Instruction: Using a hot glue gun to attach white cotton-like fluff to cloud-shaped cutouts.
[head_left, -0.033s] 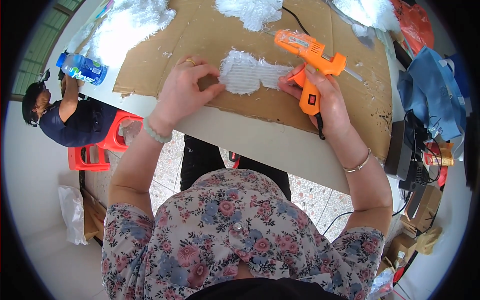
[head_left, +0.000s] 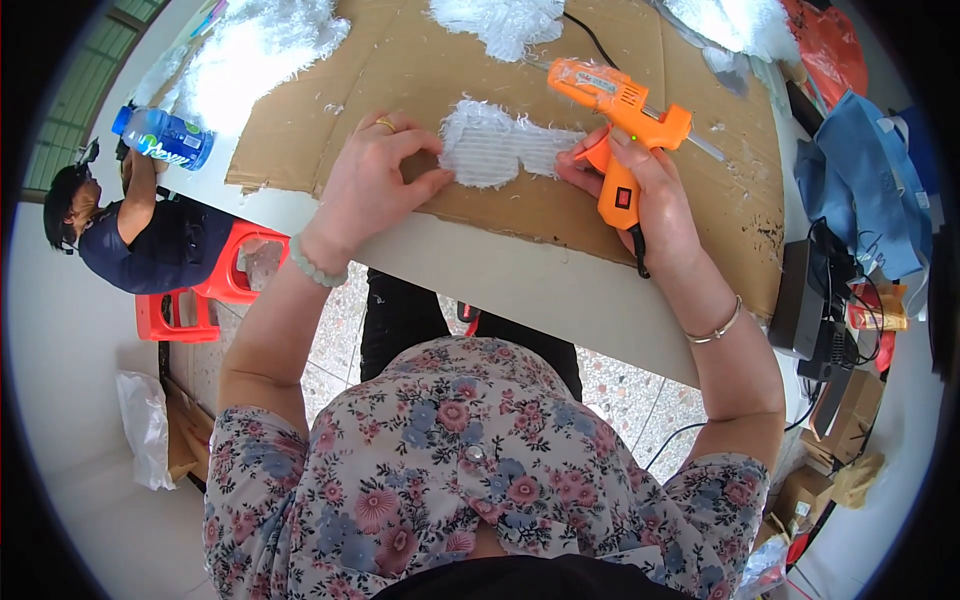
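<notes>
Mid glue-up, by the look of it. Left hand (head_left: 385, 175) flat, fingers spread, pinning the white fuzzy ribbed fabric strip (head_left: 497, 150) onto the brown cardboard sheet (head_left: 420, 70) near the table's front edge. Right hand (head_left: 640, 195) wrapped round the grip of the orange hot-glue gun (head_left: 615, 110), fingertips also touching the strip's right end; nozzle points away, off the fabric. Next move prob needs nozzle swung to the seam w/ strip kept pinned.
</notes>
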